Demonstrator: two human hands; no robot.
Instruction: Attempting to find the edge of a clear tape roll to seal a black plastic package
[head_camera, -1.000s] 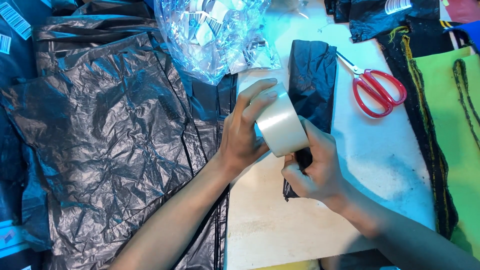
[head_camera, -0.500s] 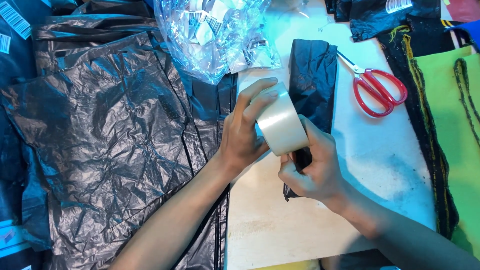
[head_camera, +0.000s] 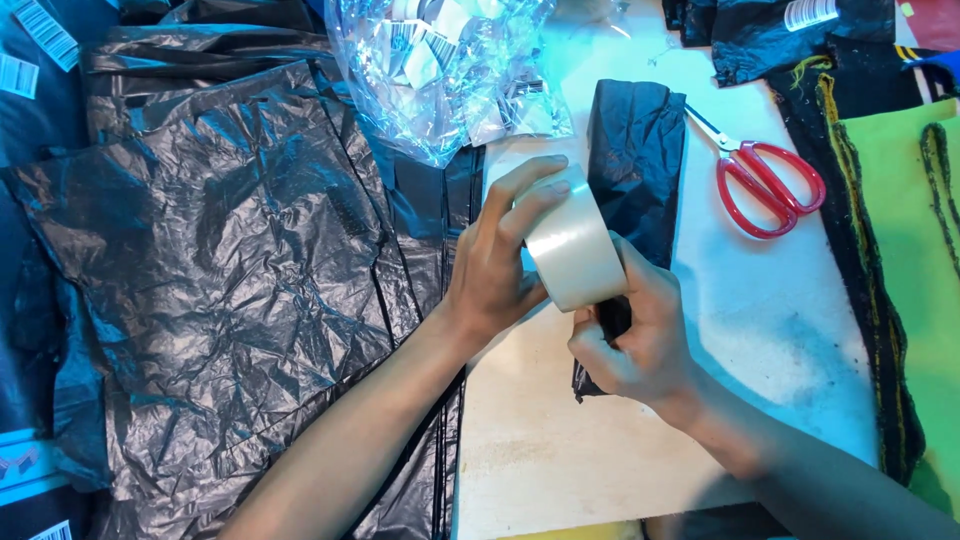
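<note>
Both hands clamp a roll of clear tape (head_camera: 575, 250): left hand (head_camera: 500, 265) wraps its upper side, right hand (head_camera: 635, 335) pinches its lower edge, above a folded black bag (head_camera: 635, 150) on the white worktop (head_camera: 770, 330). Red scissors (head_camera: 765, 180) lie right; crumpled black plastic sheets (head_camera: 230, 270) spread left.

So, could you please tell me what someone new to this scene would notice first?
Most likely the roll of pale tape at the centre, held up between the left hand and the right hand above a folded black bag. Next, the red-handled scissors lie on the white table to the right. A big crinkled black plastic sheet fills the left side.
</note>
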